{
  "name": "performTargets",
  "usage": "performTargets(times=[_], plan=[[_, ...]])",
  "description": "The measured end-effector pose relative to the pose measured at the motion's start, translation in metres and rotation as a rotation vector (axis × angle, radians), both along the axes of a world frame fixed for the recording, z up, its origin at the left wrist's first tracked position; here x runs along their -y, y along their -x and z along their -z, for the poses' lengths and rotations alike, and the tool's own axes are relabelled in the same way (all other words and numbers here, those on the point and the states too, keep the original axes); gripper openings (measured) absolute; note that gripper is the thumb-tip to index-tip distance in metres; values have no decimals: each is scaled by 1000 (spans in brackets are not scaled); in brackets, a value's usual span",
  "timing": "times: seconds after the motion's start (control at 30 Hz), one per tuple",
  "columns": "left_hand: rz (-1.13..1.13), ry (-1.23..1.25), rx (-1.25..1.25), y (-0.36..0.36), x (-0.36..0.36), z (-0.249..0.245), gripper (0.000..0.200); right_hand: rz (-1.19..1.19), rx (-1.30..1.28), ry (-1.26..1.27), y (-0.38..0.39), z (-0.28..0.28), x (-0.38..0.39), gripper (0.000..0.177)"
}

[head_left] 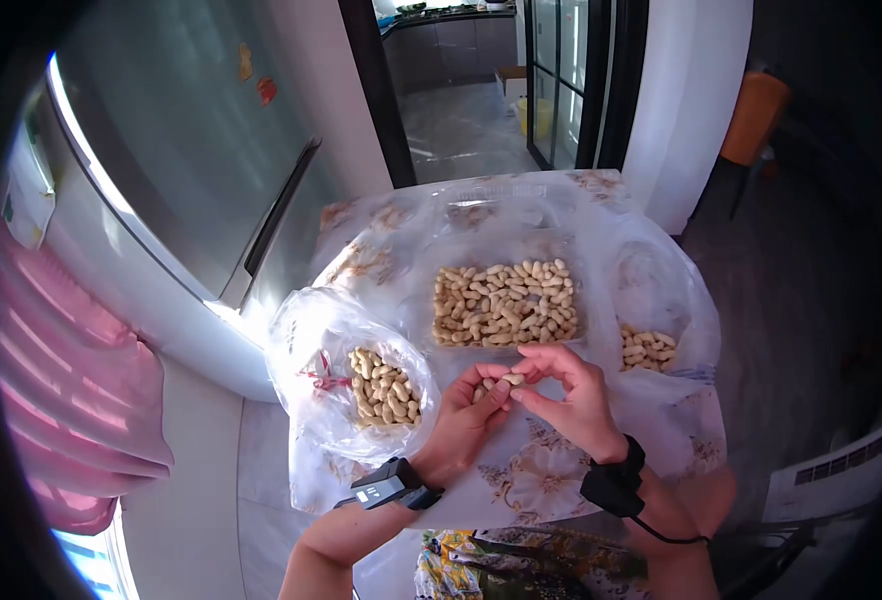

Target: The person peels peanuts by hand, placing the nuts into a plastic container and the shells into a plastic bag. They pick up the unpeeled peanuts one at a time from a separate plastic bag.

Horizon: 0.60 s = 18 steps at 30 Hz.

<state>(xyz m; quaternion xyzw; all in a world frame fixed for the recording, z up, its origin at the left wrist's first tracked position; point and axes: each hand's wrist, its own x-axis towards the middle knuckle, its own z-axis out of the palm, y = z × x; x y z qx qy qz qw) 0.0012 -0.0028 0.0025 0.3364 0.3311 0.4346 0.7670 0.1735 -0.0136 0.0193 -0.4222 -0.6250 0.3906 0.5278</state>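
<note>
Head view: holding peanuts [483, 388] in the curled left hand [471, 408], with thumb pressed over them, and meeting the right hand [566, 400] at one peanut [514, 380] by the fingertips. Bowing the right thumb and forefinger into a loop, tips close to that peanut; cannot tell whether pinching it or only touching it. Working above the cloth [541, 485], just on the near side of the tray [461, 350], between the left bag [306, 335] and the right bag [653, 270], each with peanuts inside.

Probably best to keep the left grip snug enough to trap the spares, yet light enough not to crack them. Take one at a time, by its end, using fingertips rather than palm. Stay low over the cloth to keep any slip nearby. Avoid nudging the tray, likely light enough to shift, and hold the wrist device [386, 488] clear of loose film.
</note>
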Motion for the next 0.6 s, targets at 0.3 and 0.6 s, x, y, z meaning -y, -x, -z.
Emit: performTargets(times=[0.3, 0.6], plan=[[-2, -40, 29, 1, -1, 3, 17, -29, 10, 3, -1, 1, 0, 42], [7, -21, 19, 2, -1, 2, 17, 1, 34, -29, 1, 0, -1, 30]])
